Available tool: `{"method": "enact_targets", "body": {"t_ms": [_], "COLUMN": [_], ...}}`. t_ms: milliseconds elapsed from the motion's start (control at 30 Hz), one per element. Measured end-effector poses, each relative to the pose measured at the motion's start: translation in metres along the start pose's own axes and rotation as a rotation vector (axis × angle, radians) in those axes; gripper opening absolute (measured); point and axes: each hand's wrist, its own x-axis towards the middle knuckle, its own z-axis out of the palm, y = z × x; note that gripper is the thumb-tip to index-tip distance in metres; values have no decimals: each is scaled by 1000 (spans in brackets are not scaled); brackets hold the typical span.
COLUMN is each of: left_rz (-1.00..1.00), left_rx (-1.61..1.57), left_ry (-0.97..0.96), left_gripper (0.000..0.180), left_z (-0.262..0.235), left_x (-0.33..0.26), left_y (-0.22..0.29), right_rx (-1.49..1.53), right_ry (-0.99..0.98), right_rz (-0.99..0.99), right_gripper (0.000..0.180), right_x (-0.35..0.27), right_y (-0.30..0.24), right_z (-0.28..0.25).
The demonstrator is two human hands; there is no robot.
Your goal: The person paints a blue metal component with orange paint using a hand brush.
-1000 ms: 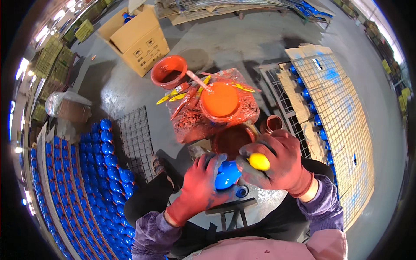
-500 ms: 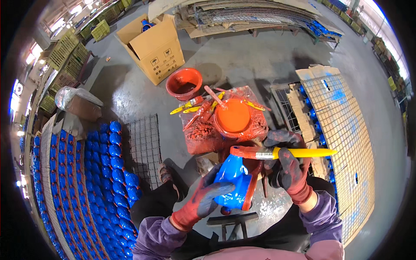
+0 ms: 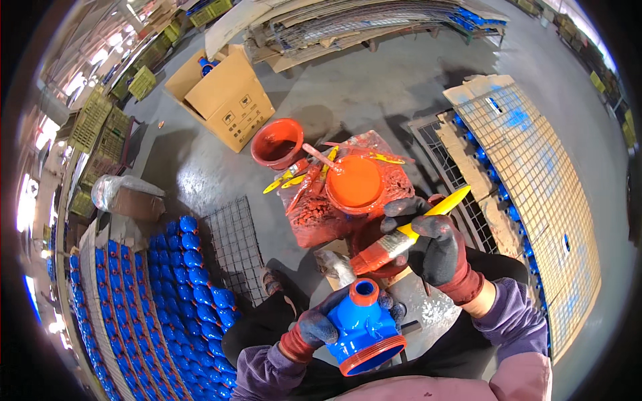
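My gloved left hand [image 3: 313, 331] is wrapped round a glossy blue metal fitting [image 3: 360, 321]. The fitting's narrow neck points up with a red-orange rim, and its wide threaded mouth, also red-orange, is tilted toward me. In my gloved right hand [image 3: 438, 250] a paintbrush [image 3: 447, 202] is pinched; its yellow handle points up and right. The red-coated bristles reach down left, just above the fitting's neck and apart from it. Beyond my hands a pot of orange-red paint [image 3: 354, 182] stands on a paint-caked stand [image 3: 304, 226], with a stick leaning in it.
A red bowl [image 3: 277, 143] and several yellow-handled brushes [image 3: 287, 176] lie near the pot. Rows of blue fittings [image 3: 194, 274] fill the left side. A wire rack over cardboard [image 3: 528, 180] stands to the right. An open carton [image 3: 231, 103] is farther back.
The brush has come off the fitting's neck and tilted, bristles down. My left hand has lowered and turned the fitting, so its wide mouth now faces me. The view has shifted slightly.
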Motion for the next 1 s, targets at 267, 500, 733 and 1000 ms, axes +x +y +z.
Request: {"method": "enact_targets", "body": {"t_ms": [267,500,733,1000], "left_rz": [39,115,407,612], "left_rx": [322,192,-120,-12], "left_ry": [117,172,50,-26], "left_gripper": [86,97,87,77], "left_z": [-16,-29,-3,-6], "left_x": [4,6,8,-12], "left_y": [2,4,33,43], "right_rx": [-180,-375,-329,-390], "right_ry": [-192,-168,107,21], "right_rz": [-279,-518,-334,-401], "right_gripper": [37,36,29,29], "right_x": [-17,-13,-2,-1], "right_y": [-23,-20,-27,-27], "right_z": [10,-11,-19,13]}}
